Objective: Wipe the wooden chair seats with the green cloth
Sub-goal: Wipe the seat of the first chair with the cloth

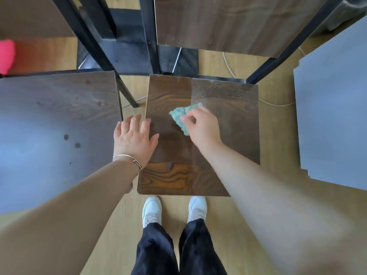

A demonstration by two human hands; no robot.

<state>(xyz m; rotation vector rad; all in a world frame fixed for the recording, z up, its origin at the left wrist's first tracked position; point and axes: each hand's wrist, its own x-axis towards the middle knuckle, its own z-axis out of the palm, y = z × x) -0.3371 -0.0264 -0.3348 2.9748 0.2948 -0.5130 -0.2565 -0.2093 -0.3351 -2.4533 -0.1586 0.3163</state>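
Note:
A dark wooden chair seat (228,120) lies directly below me, its backrest (218,22) rising at the top. My right hand (202,128) presses a crumpled green cloth (181,116) onto the middle of this seat. The seat's left half looks darker and glossier than its dusty right half. My left hand (135,135) rests flat with fingers spread on the seat's left edge, a bracelet on its wrist. A second wooden chair seat (55,120) stands just to the left, with a few dark spots on it.
A grey panel (333,108) stands at the right. Black metal chair legs (95,46) cross the top left. White cables (276,104) trail over the light wood floor. A pink object (6,56) sits at the far left. My white shoes (153,209) stand at the seat's front edge.

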